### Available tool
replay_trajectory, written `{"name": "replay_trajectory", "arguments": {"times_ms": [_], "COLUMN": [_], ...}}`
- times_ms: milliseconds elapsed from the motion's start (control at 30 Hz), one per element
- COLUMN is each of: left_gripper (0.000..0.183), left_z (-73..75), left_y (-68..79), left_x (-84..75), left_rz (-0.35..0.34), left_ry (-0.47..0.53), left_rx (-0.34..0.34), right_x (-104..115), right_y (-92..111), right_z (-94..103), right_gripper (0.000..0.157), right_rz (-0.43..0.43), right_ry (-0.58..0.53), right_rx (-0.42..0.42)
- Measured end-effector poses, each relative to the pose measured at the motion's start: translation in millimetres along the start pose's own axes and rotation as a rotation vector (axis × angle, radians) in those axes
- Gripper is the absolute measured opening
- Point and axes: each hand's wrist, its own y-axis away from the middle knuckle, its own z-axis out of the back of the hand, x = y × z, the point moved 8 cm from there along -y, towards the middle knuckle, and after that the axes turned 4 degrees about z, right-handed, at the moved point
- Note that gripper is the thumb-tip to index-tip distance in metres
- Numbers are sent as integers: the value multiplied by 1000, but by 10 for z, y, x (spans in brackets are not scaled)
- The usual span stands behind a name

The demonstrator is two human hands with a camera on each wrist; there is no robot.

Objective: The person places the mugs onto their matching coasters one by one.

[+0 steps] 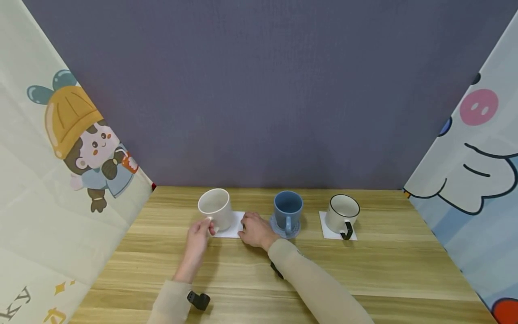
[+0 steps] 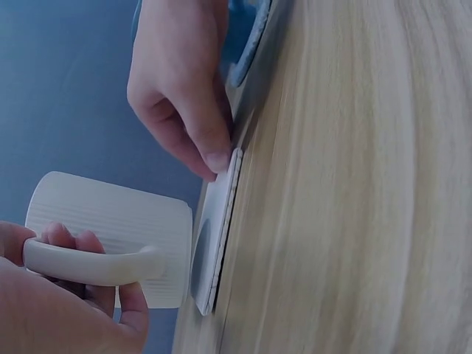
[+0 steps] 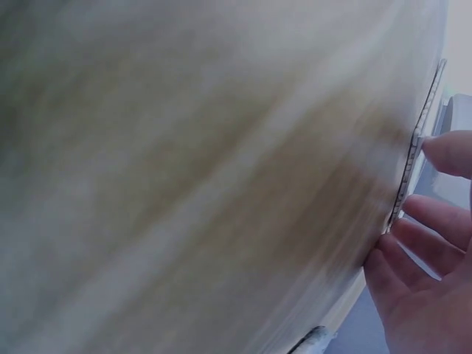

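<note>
My left hand (image 1: 199, 235) grips the handle of a white mug (image 1: 220, 211). In the left wrist view the ribbed white mug (image 2: 110, 214) is tipped a little, its base just off a square white coaster (image 2: 217, 221) and casting a shadow on it. My right hand (image 1: 259, 230) holds the right side of that coaster (image 1: 234, 227) with thumb and fingertips. From the right wrist view, the right thumb (image 3: 450, 153) lies at one edge of the thin coaster (image 3: 408, 169), and the other fingers meet it further along.
Right of my right hand, a blue mug (image 1: 288, 208) stands on a round blue-grey coaster (image 1: 297, 230). Farther right, a white mug with a black rim and handle (image 1: 341, 216) sits on a square white coaster (image 1: 328, 233). A grey-blue partition (image 1: 259, 99) closes off the wooden table's (image 1: 364, 279) back.
</note>
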Motion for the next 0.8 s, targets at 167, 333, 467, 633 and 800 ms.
{"name": "replay_trajectory", "arguments": {"times_ms": [167,333,467,633,800], "left_gripper": [28,29,30,31,31], "left_z": [-39,-91,-155,-232,-284], "left_y": [30,50,56,72,88], "left_x": [0,26,46,35,31], "left_rz": [-10,-29,-44,-55,-63], "left_ry": [-19,-62,-94,-118,-132], "left_rx": [-8,-12,-7,4,9], "right_x": [-7,-4,-8,-6,-1], "right_y": [-1,14,22,28,16], "right_z": [2,27,36,42,44], "right_gripper": [36,38,37,35,32], "right_rz": [-1,0,1,3,3], "right_ry": [-25,-57,-65,-60,-69], "right_rx": [-6,-17,-26,-45,-55]}}
